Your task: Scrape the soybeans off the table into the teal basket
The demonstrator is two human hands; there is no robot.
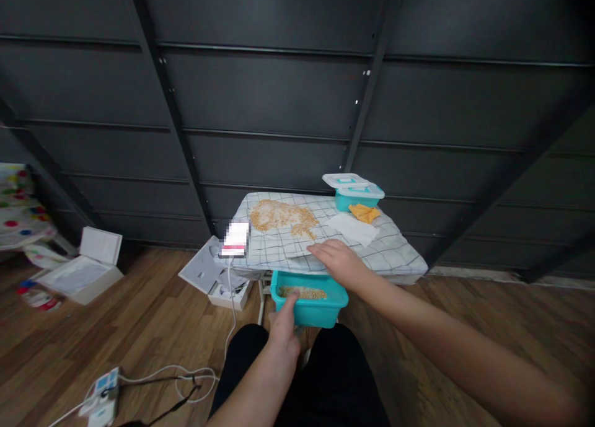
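A teal plastic box [320, 315] is held just below the table's front edge, with yellowish beans and paler grains [304, 292] inside. My left hand [284, 328] grips its near wall, thumb over the rim. Above the box, my right hand [337, 261] lies flat with outstretched fingers at the front of the checked tablecloth [395, 253]. Beyond it, a spread heap of beans mixed with white grains [281, 215] covers the left middle of the cloth, and a smaller patch of beans [303, 230] trails toward my right hand.
At the table's back right stand a lidded teal box [356, 201], an orange cloth [365, 213] and a white paper sheet [354, 228]. A charging phone [236, 238] lies at the left edge, its cable running down. An open white carton [227, 290] and a power strip [103, 396] are on the floor.
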